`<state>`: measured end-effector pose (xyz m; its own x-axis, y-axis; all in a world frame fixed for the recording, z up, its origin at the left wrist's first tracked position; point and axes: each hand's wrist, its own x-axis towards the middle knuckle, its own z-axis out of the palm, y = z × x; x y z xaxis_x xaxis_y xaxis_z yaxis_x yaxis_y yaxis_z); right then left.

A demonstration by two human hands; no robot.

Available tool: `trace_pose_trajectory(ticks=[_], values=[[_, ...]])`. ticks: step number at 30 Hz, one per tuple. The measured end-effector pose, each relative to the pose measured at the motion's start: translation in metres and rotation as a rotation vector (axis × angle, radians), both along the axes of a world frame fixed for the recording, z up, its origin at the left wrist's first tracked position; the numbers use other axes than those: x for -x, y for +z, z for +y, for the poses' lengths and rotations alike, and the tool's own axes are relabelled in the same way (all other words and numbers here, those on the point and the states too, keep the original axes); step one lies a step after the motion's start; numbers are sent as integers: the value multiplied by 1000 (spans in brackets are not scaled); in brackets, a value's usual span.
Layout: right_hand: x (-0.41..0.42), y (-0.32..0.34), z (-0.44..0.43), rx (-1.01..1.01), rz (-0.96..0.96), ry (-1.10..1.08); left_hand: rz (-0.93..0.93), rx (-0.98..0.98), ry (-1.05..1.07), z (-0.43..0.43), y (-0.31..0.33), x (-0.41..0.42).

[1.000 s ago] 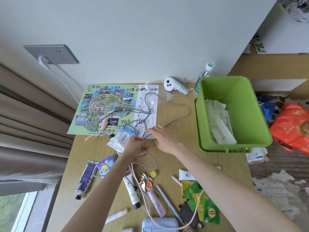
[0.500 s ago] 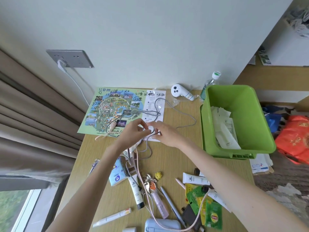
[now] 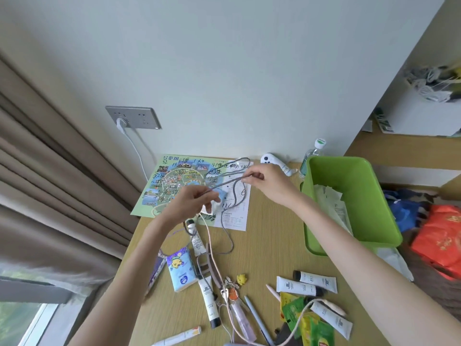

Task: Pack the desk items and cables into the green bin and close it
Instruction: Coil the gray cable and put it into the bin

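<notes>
A grey cable (image 3: 233, 193) is stretched in loops between my hands above the desk, its tail trailing down to the wood. My left hand (image 3: 189, 203) pinches one end of the loop over the map. My right hand (image 3: 268, 182) pinches the other end, higher and nearer the bin. The green bin (image 3: 349, 236) stands open at the desk's right edge with white packets inside. A pink-white cable (image 3: 212, 248) runs from under my left hand toward the near edge.
A park map (image 3: 174, 178) lies at the back left. A white device (image 3: 273, 162) and a water bottle (image 3: 311, 156) stand by the wall. Tubes (image 3: 299, 287), a tissue pack (image 3: 180, 268), keys, pens and green sachets (image 3: 309, 323) litter the near desk. A red bag (image 3: 446, 240) sits right.
Both hands have lifted the grey cable off the map and pulled apart, the right hand moving up and to the right. The view has tilted upward.
</notes>
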<state>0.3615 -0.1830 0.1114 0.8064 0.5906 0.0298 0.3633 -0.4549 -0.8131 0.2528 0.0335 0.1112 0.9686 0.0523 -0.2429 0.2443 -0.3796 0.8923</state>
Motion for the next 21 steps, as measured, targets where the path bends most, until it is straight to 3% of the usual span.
trace_pose_trajectory(ticks=[8,21], values=[[-8,80,-4,-110,-91,-49,-206,111,117,12,38,2],[22,229,8,-346,-66,-93,-454,-39,-1,-26,157,-23]])
